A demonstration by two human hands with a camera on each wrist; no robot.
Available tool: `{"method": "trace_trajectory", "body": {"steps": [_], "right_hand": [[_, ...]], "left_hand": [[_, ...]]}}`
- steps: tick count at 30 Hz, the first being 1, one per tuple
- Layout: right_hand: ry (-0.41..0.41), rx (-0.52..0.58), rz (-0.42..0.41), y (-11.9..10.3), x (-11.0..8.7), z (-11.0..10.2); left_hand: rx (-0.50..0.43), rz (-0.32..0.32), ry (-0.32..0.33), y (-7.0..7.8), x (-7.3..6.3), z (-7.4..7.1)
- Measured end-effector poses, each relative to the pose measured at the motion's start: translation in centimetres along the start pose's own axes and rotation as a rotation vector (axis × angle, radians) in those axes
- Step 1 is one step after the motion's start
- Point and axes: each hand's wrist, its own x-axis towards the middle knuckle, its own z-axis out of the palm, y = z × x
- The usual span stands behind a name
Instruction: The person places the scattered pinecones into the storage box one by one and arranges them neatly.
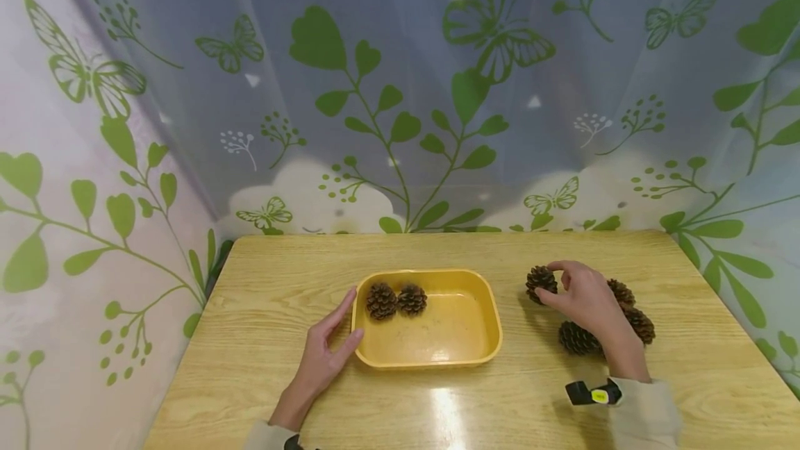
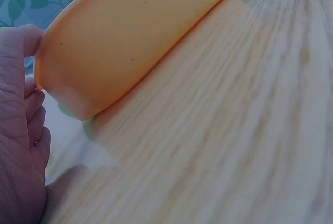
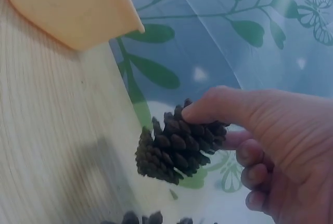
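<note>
A yellow rectangular tray [image 1: 446, 339] stands on the table, with two brown pine cones [image 1: 381, 301] side by side in its left part. At its left end, my left hand [image 1: 321, 353] touches the rim with thumb and fingers spread; the left wrist view shows the thumb against the tray wall [image 2: 130, 42]. To the right of the tray, my right hand [image 1: 587, 301] pinches a pine cone [image 1: 540, 283] between thumb and fingers. In the right wrist view this pine cone [image 3: 179, 143] is held above the tabletop.
Several more pine cones [image 1: 578, 339] lie in a group under and beside my right hand, partly hidden by it. The wood-grain table [image 1: 287, 262] meets a curtain [image 1: 400, 123] printed with green leaves and butterflies at the back, and similar cloth hangs at the sides.
</note>
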Motion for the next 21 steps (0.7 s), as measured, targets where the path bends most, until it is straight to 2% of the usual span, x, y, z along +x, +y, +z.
{"method": "trace_trajectory", "body": {"steps": [12, 21], "right_hand": [[0.092, 0.036, -0.088, -2.4, 0.1, 0.2], [0.173, 0.075, -0.156, -3.9, -0.1, 0.4]], "left_hand": [[-0.006, 0.004, 0.007, 0.3, 0.0, 0.0], [0.006, -0.006, 0.005, 0.0, 0.0, 0.0]]}}
